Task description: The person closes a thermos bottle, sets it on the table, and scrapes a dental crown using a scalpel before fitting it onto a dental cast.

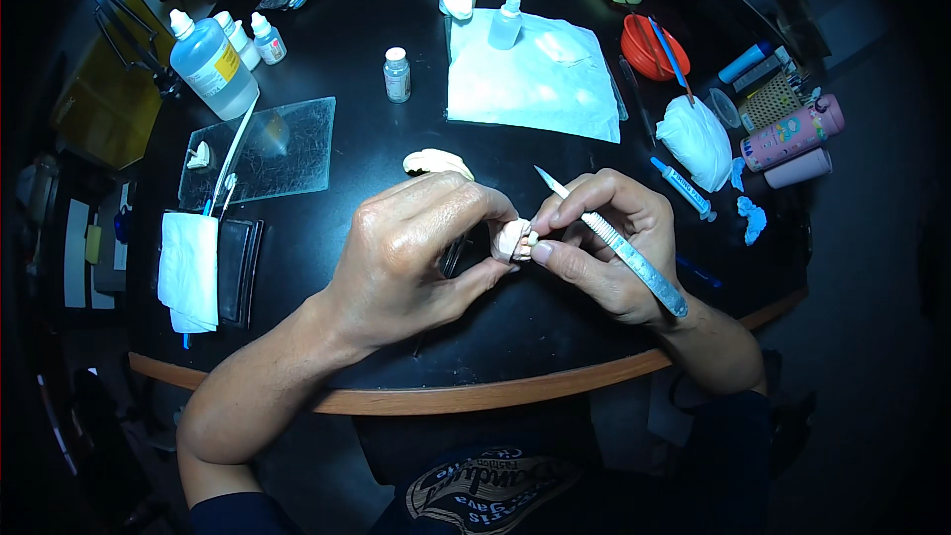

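Observation:
My left hand [416, 248] is closed on a small pinkish-white dental model [509, 240] with teeth, held just above the table. My right hand [614, 243] meets it from the right, thumb and forefinger pinching a small ivory tooth piece [533, 237] at the model's edge. Whether that piece is fixed to the model I cannot tell. A knife [634, 267] with a pointed blade and a ribbed, pale blue handle lies tucked between the fingers of my right hand, tip up to the left. Behind my left hand rests another cream-coloured dental cast [437, 162], partly hidden.
A scratched glass plate [287, 154] and a folded white cloth [188, 272] lie left, below a large liquid bottle [213, 69]. A small vial [397, 75] stands ahead, near a white sheet [535, 89]. Rightward are a red bowl [649, 50], crumpled tissue [695, 144] and a syringe [684, 188].

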The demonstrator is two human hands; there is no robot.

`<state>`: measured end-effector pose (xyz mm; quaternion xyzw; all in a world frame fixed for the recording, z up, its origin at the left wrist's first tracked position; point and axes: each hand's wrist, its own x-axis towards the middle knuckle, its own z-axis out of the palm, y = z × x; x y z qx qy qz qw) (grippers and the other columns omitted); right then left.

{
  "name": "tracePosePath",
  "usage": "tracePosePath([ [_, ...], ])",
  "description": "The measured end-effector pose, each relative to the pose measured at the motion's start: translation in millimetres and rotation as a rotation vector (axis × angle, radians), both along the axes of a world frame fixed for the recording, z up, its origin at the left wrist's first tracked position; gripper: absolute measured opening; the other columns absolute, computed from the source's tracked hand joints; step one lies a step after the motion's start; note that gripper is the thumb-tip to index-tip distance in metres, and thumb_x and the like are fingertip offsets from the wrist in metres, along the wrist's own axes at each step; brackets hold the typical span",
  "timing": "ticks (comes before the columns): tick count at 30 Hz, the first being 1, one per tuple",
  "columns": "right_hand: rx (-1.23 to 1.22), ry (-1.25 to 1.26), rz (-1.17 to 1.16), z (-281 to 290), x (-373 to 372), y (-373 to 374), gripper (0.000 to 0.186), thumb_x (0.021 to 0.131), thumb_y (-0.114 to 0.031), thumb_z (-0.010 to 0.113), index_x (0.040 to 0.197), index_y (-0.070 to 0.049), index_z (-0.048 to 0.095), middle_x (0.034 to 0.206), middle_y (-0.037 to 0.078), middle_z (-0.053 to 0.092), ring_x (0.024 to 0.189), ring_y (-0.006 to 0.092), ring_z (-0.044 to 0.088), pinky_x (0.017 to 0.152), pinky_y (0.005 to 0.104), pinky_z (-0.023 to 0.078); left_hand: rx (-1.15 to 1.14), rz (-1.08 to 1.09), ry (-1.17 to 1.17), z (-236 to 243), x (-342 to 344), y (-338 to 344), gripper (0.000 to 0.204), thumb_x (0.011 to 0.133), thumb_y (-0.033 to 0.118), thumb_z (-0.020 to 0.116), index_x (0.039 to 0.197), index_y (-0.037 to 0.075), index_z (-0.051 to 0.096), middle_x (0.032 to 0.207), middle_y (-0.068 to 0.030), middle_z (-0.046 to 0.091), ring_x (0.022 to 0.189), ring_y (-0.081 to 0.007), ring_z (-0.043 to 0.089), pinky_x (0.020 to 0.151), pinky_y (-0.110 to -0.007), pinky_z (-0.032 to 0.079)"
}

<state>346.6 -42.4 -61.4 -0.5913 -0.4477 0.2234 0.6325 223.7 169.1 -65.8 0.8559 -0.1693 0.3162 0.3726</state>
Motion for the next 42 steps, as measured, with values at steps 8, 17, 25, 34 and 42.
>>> tracePosePath([
  [8,0.018,-0.039,0.000,-1.1,0.8,1.7,0.022,0.088,0.004,0.082,0.106,-0.001,0.070,0.105,0.012,0.075,0.097,0.0142,0.076,0.070,0.0205,0.062,-0.065,-0.001,0.028,2.6,-2.4,-3.5,0.034,0.072,0.003,0.092,0.099,0.004,0.072,0.086,-0.0092,0.072,0.077,-0.0216,0.073,0.067,-0.035,0.057],
  [17,0.013,-0.065,-0.003,-1.3,2.1,2.0,0.022,0.089,0.004,0.081,0.107,-0.001,0.069,0.104,0.013,0.075,0.097,0.0154,0.076,0.072,0.0216,0.063,0.000,0.015,-0.017,1.4,-0.3,0.4,0.033,0.075,0.013,0.095,0.099,0.003,0.075,0.087,-0.0092,0.074,0.074,-0.0179,0.073,0.061,-0.029,0.057],
  [25,0.024,-0.075,0.016,-1.4,2.4,2.3,0.022,0.089,0.005,0.081,0.107,0.000,0.069,0.105,0.014,0.076,0.096,0.0152,0.076,0.073,0.0212,0.063,-0.005,0.007,-0.031,-1.5,1.0,0.2,0.031,0.075,0.011,0.094,0.099,0.003,0.076,0.087,-0.0094,0.075,0.075,-0.0185,0.073,0.063,-0.029,0.056],
  [34,0.025,-0.065,0.008,-2.5,1.6,2.3,0.022,0.089,0.005,0.082,0.106,0.000,0.069,0.105,0.014,0.076,0.095,0.0130,0.076,0.071,0.0192,0.060,0.010,0.012,-0.010,2.0,-0.2,0.6,0.031,0.075,0.010,0.094,0.098,0.003,0.076,0.088,-0.0095,0.075,0.077,-0.0192,0.074,0.064,-0.030,0.058],
  [42,0.003,-0.097,-0.011,-3.6,2.4,1.7,0.013,0.092,0.000,0.081,0.102,0.000,0.073,0.100,0.012,0.077,0.086,0.0123,0.074,0.076,0.0249,0.058,0.014,0.014,-0.003,2.9,-0.8,0.5,0.034,0.075,0.012,0.095,0.101,0.002,0.076,0.089,-0.0099,0.075,0.077,-0.0184,0.075,0.064,-0.029,0.059],
])
